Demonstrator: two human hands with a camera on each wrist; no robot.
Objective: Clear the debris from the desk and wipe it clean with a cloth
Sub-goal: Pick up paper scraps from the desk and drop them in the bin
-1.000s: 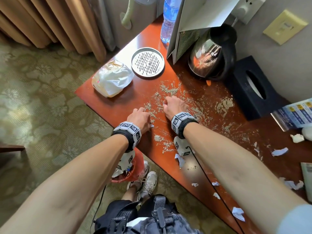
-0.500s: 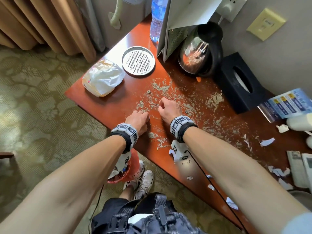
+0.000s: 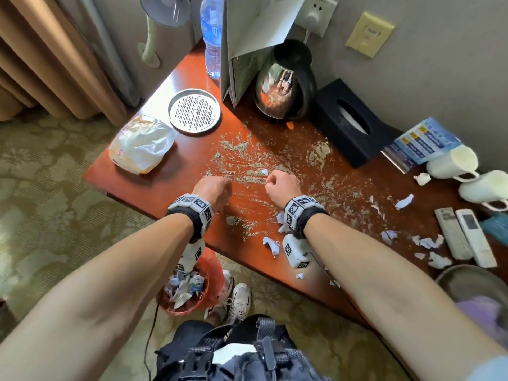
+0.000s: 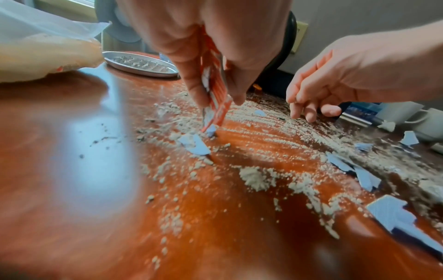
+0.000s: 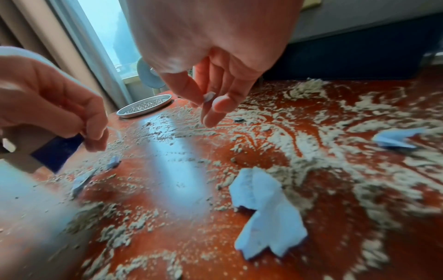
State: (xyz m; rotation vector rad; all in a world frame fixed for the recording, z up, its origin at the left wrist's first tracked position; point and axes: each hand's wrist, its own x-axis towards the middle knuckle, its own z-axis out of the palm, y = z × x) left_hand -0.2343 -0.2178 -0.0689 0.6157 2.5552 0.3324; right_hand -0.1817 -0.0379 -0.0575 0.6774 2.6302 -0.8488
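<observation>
Here the left hand (image 4: pixel 210 47) pinches an orange wrapper (image 4: pixel 217 98) upright, scraping crumbs (image 4: pixel 254 178) along the worktop (image 3: pixel 192 166); the right hand's (image 5: pixel 210 62) fingers (image 5: pixel 210 115) nip a paper scrap (image 5: pixel 209 96).

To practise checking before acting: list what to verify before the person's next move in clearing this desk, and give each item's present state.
1. Left hand grips the orange wrapper: ok.
2. Right hand pinches a small scrap: ok.
3. Bin stands open below the desk edge: ok.
4. Paper scraps off the desk: not ok, several lie there.
5. Powder cleared: not ok.
6. Cloth within reach: cannot tell.
</observation>
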